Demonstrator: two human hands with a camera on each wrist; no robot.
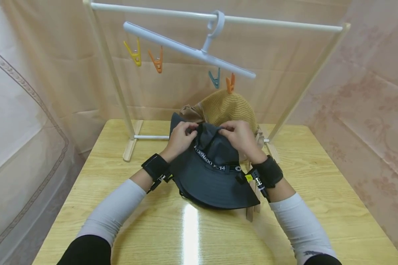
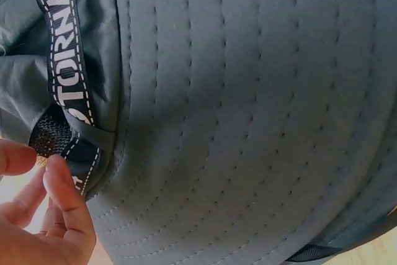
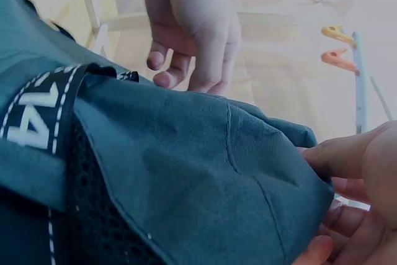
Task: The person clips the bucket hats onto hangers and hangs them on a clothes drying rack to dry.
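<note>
**Both hands on the crown of the dark bucket hat**

The dark grey bucket hat (image 1: 215, 173) lies on the wooden table (image 1: 318, 206) directly in front of you, brim toward your body and crown pointing away toward the drying rack (image 1: 119, 92). A black band with white lettering (image 1: 212, 162) runs across it from left to right — that is the hat's long line as you see it.

Your left hand (image 1: 180, 138) and right hand (image 1: 238, 136) sit at the far edge of the crown, close together, 1 on each side of its middle. Both have fingers curled onto the fabric; the right wrist view shows your right fingers (image 3: 347, 166) pinching a fold of the crown, while the left wrist view shows your left fingers (image 2: 62, 197) curled just beside the mesh panel, so how firmly they hold is hard to tell there. Neither hand is nearer; the hat lies between and below them.

Just behind it sits a tan knitted hat (image 1: 225, 106). Above hangs a white hanger (image 1: 189, 49) with 4 coloured clips — the orange clip (image 1: 230, 82) is the nearest to the hats.
</note>
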